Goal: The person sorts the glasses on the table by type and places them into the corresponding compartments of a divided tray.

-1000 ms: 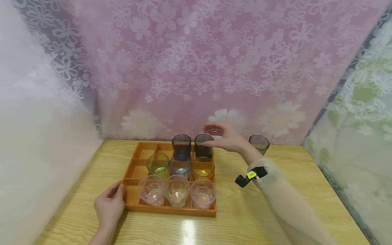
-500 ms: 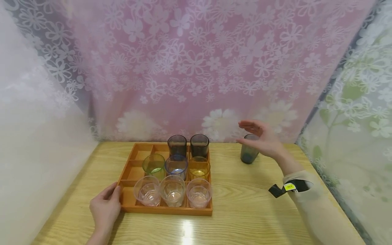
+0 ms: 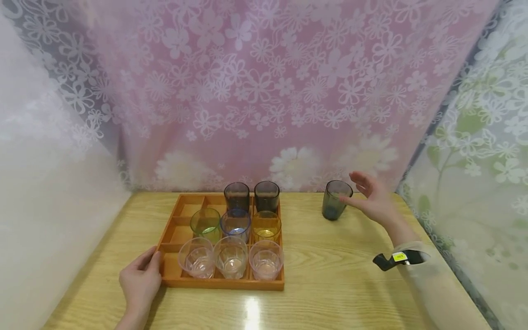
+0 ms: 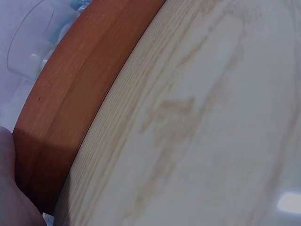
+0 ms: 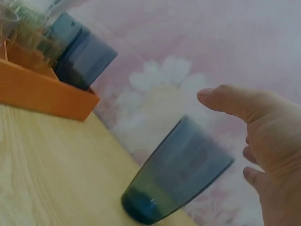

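A wooden compartment tray (image 3: 222,284) lies on the table with several glasses in it. My left hand (image 3: 141,277) grips its front left corner; in the left wrist view only part of the hand (image 4: 11,188) shows beside the tray's side (image 4: 70,94). On the right, a grey tumbler (image 3: 336,201) stands upright on the table. My right hand (image 3: 375,201) is just right of it, fingers spread apart from the thumb. The right wrist view shows a gap between this hand (image 5: 277,136) and the tumbler (image 5: 176,172).
Two dark glasses (image 3: 266,197) stand in the tray's back row. Green (image 3: 206,224), blue (image 3: 236,224) and yellow (image 3: 266,227) glasses fill part of the middle row, with clear and pinkish glasses (image 3: 266,263) in front. A floral curtain (image 3: 264,114) hangs behind the table.
My right hand has moved rightward from above the dark glasses in the tray, past the grey tumbler to its right side. The left hand stays at the tray's corner.
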`<state>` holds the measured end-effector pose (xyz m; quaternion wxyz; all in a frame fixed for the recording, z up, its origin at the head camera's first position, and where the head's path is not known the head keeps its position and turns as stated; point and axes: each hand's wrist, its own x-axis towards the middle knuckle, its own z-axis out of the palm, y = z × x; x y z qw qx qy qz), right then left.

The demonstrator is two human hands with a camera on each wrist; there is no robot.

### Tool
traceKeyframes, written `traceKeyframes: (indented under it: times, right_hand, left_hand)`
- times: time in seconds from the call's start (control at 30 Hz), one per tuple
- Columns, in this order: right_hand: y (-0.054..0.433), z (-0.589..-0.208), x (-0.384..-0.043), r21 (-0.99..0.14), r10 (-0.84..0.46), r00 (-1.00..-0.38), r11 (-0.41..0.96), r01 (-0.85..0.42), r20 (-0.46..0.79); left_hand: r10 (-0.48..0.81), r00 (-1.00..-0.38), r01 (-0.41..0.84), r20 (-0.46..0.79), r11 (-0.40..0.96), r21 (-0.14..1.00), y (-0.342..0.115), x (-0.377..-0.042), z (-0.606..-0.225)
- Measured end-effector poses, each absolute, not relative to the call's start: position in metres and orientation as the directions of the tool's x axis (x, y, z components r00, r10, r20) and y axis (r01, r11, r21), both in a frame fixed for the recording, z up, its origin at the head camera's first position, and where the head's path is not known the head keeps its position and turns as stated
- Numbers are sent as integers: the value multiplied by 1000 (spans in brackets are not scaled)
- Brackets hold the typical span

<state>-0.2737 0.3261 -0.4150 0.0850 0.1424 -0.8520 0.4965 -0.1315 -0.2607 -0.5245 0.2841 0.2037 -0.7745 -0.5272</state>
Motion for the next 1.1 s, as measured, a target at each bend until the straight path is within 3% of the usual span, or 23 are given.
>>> traceKeyframes:
  times: [0.3,0.6,0.8,1.1]
  right_hand:
    - [325,-454,-290,-932,-165,-980,327,-159,109]
    - [320,-476,-297,-927,-128,-976,314,-206,174]
    - [319,-478,-300,-886,-108,-972,402,-233,207]
    - [305,-456,-300,-851,-105,-964,455,-264,243]
  left_hand:
    - [-621,-752,-26,221,363,932,-261,-131,-525]
    - [-619,-743,5,254,376,927,-259,-132,-525]
    - [-618,-739,13,268,385,923,-260,-132,-526]
    - [-618,-738,15,271,386,922,-261,-133,-525]
